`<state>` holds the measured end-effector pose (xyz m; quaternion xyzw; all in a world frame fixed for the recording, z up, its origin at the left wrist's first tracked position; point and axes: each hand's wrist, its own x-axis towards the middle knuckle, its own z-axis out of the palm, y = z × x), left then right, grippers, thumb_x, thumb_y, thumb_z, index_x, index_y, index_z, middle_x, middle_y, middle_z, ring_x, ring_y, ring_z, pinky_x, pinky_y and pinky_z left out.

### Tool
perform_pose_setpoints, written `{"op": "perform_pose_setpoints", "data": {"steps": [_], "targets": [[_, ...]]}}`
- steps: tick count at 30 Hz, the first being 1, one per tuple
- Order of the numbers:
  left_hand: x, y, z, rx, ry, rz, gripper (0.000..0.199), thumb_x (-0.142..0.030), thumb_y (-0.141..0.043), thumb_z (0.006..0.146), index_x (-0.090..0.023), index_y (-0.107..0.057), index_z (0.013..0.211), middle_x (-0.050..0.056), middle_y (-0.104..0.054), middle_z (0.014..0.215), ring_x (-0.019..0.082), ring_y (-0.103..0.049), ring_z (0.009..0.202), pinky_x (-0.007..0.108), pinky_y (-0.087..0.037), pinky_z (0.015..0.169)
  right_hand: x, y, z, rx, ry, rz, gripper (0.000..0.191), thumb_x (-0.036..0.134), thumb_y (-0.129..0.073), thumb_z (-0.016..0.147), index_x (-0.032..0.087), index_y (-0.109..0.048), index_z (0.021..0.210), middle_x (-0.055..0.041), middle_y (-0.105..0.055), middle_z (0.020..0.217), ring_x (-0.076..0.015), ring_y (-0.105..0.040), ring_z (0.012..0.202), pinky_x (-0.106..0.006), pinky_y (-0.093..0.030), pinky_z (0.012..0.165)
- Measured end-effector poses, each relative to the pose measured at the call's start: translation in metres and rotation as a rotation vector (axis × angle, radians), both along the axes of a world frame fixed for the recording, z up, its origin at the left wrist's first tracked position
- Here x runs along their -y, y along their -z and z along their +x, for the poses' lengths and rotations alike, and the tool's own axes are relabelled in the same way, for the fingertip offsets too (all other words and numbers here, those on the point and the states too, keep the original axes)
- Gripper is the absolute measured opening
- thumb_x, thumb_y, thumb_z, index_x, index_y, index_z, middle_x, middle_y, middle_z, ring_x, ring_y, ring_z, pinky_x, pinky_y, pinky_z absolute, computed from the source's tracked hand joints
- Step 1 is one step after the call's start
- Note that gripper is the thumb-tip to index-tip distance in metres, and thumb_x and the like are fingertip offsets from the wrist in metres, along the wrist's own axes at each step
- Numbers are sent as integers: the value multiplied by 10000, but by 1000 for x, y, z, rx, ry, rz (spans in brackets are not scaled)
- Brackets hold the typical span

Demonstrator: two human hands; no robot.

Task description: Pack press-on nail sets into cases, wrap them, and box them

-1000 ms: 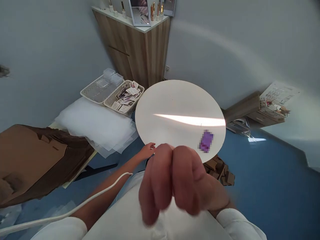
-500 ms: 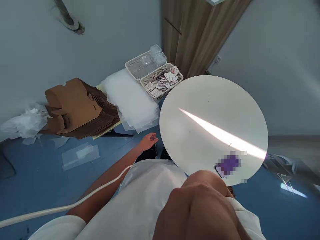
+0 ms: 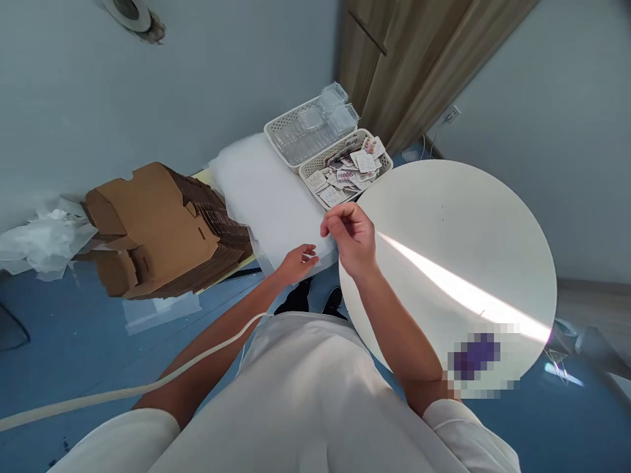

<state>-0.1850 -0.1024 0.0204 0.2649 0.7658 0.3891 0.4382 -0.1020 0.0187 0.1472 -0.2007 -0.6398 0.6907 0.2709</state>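
One left hand [image 3: 297,264] loosely open, one right hand [image 3: 355,242] half-curled (both apparently empty), near white sheets [image 3: 271,190]

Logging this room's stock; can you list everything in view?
Round table: one, white, right
Pixelated object: count unclear, purple, table's lower right
Perforated plastic baskets: two, white, upper middle
Boxy plastic containers: several, clear, farther basket
Small printed cards: many, whitish, nearer basket
Thin flat sheets: one stack, translucent white, beside table
Flat cardboard blanks: one stack, brown, left
Crumpled thin wrap: one heap, whitish, far left
Woodgrain cabinet: one, brown, top
Rectangular socket: one, white, upper right
Round ring: one, pale, upper left
Long cable: one, white, lower left
Walls: two, grey, behind
Floor: one, blue, below
Cloth top: one, white, bottom
Shoe: one visible, black, centre
Left hand: one, bare, near sheets
Right hand: one, bare, by table's left edge
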Motion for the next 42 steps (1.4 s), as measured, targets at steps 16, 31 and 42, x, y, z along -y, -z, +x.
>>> {"op": "perform_pose_setpoints", "data": {"steps": [16, 31, 42], "targets": [[-180, 21, -103, -41, 129, 108, 341, -260, -527, 756, -148, -532, 1078, 89, -580, 1120, 153, -588, 918, 273, -432, 829, -117, 131, -75, 1249, 18, 861, 391, 152, -434, 777, 182, -444, 1167, -130, -474, 1230, -247, -414, 1099, -399, -260, 900], [-246, 59, -122, -207, 43, -75, 368, -150, -578, 681, -121, -519, 1043, 80, -634, 827, 200, -579, 891, 317, -408, 814, -122, 143, -83, 1328, 86, 671, 539, 193, -488, 698, 218, -380, 1225, -121, -305, 1374, -283, -280, 1193, -529, -196, 929], [-222, 46, -127, 109, -114, -24, 189, -154, -522, 670, -172, -527, 858, -12, -554, 661, 89, -480, 502, 211, -389, 474, -114, 136, -81, 1109, 185, 542, 509, 193, -474, 663, 220, -426, 1169, -85, -408, 1311, -249, -361, 1170, -484, -224, 952]]}}
